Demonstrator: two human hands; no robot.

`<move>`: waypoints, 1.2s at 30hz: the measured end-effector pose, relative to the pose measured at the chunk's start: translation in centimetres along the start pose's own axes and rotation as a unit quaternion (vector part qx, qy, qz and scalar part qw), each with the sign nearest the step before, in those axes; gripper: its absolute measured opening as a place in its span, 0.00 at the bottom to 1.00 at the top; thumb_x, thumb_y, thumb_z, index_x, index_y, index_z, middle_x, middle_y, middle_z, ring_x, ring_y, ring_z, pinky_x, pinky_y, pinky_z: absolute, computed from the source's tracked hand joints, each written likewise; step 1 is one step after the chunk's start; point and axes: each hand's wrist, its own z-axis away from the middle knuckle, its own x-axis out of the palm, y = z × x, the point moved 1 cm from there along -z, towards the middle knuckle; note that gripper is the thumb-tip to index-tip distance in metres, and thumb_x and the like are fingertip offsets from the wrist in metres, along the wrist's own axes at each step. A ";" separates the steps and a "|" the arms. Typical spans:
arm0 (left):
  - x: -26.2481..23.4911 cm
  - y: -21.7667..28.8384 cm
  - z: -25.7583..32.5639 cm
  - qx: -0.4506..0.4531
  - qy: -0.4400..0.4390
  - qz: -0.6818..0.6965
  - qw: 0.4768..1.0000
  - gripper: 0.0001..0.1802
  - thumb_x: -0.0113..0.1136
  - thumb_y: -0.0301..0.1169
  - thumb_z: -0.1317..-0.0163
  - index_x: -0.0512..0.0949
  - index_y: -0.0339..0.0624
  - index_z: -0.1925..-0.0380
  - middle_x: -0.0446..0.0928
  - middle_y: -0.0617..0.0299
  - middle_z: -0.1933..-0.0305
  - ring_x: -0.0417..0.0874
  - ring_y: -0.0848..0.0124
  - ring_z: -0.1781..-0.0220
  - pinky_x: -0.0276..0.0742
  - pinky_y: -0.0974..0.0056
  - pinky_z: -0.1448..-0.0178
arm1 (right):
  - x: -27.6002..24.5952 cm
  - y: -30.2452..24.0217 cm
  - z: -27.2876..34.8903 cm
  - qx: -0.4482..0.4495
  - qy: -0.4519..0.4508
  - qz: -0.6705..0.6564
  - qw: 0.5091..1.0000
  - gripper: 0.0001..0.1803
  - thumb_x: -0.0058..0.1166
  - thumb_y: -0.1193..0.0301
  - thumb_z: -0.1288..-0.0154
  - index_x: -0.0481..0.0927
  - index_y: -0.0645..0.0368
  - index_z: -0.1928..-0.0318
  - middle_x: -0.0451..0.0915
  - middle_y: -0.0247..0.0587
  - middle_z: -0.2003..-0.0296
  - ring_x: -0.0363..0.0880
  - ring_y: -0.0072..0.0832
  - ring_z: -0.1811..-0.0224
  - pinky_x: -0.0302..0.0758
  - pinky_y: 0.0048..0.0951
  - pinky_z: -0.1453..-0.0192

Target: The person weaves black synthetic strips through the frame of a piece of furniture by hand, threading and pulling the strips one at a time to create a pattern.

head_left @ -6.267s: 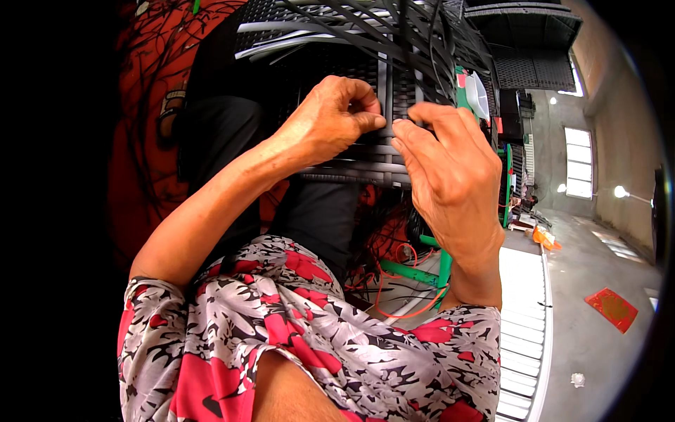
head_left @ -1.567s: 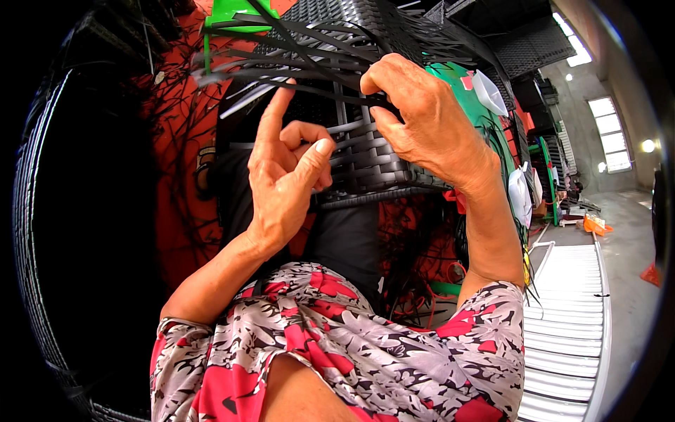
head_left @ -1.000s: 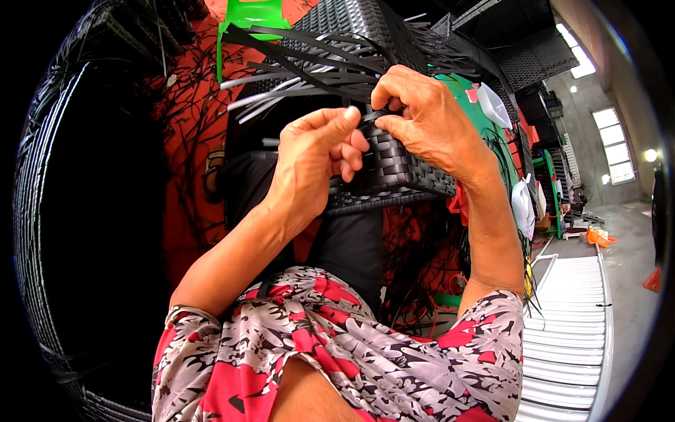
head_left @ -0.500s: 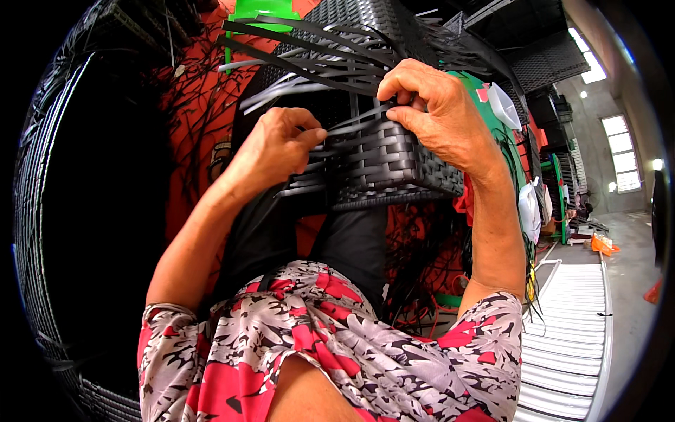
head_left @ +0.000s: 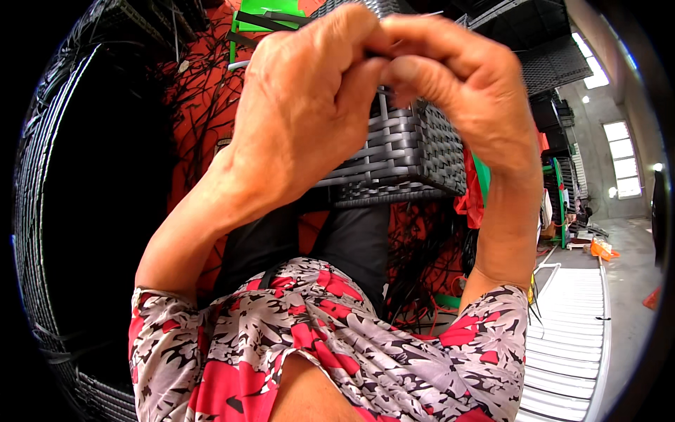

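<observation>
My left hand (head_left: 299,105) and my right hand (head_left: 467,88) meet high in the view, above a dark grey woven wicker piece (head_left: 394,148). Both have their fingers curled and pressed together, the right one pinching thumb against forefinger. Whatever lies between the fingertips is hidden. The wicker shows a box-like corner of flat plastic strips woven over and under, resting by my knees. Loose ends of flat dark strips (head_left: 264,21) stick out past my left hand; the hands cover the rest of them.
Strip scraps lie over the red floor (head_left: 204,84). A green plastic chair (head_left: 271,8) stands at the far left, with a large dark woven piece (head_left: 35,183) along the left side. To the right are a white slatted frame (head_left: 573,337) and an orange bag (head_left: 603,249).
Both hands have risen toward the camera. My left hand has moved up and right from the strips, meeting my right hand, and together they now hide most loose strips.
</observation>
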 end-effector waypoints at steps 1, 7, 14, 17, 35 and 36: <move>0.2 0.1 -0.1 0.008 0.020 0.029 0.999 0.07 0.55 0.20 0.38 0.73 0.35 0.60 0.75 0.66 0.76 0.71 0.83 0.78 0.65 0.78 0.76 | -1.2 -0.4 0.0 0.030 -0.016 -0.036 0.999 0.17 0.57 0.71 0.36 0.77 0.64 0.48 0.80 0.35 0.68 0.71 0.13 0.74 0.66 0.14 0.72; 1.3 -2.1 3.8 -0.006 -0.014 -0.009 1.000 0.04 0.52 0.18 0.38 0.77 0.33 0.66 0.76 0.59 0.70 0.75 0.76 0.76 0.71 0.74 0.70 | -2.8 0.8 3.1 0.068 0.127 0.059 0.988 0.12 0.52 0.80 0.38 0.80 0.63 0.54 0.79 0.31 0.71 0.71 0.14 0.76 0.68 0.16 0.73; 5.0 -6.8 3.5 -0.061 0.006 -0.051 0.997 0.08 0.56 0.20 0.44 0.80 0.36 0.64 0.76 0.55 0.60 0.75 0.58 0.55 0.69 0.61 0.50 | -1.9 1.5 4.0 -0.092 0.106 0.315 0.939 0.12 0.61 0.82 0.48 0.81 0.63 0.61 0.78 0.43 0.71 0.78 0.35 0.69 0.73 0.29 0.66; 5.6 -7.2 3.3 -0.124 0.031 -0.040 0.991 0.08 0.58 0.24 0.42 0.80 0.37 0.62 0.76 0.56 0.60 0.76 0.62 0.56 0.70 0.62 0.48 | -1.3 1.6 4.1 -0.098 0.099 0.366 0.920 0.12 0.62 0.83 0.50 0.81 0.64 0.63 0.77 0.43 0.70 0.78 0.35 0.71 0.74 0.28 0.71; 5.1 -5.6 1.8 -0.446 -0.047 0.272 0.851 0.08 0.55 0.22 0.44 0.79 0.38 0.64 0.77 0.67 0.65 0.72 0.78 0.65 0.68 0.70 0.57 | -1.1 -0.1 5.0 -0.131 0.042 0.449 0.883 0.16 0.64 0.84 0.55 0.80 0.66 0.62 0.71 0.41 0.75 0.74 0.32 0.77 0.71 0.29 0.76; 5.2 -5.5 1.8 -0.447 -0.053 0.260 0.854 0.08 0.56 0.22 0.44 0.79 0.37 0.63 0.78 0.66 0.64 0.73 0.77 0.64 0.68 0.70 0.56 | -1.1 -0.2 5.1 -0.128 0.043 0.452 0.882 0.16 0.64 0.85 0.55 0.80 0.66 0.62 0.71 0.41 0.75 0.74 0.33 0.77 0.71 0.29 0.76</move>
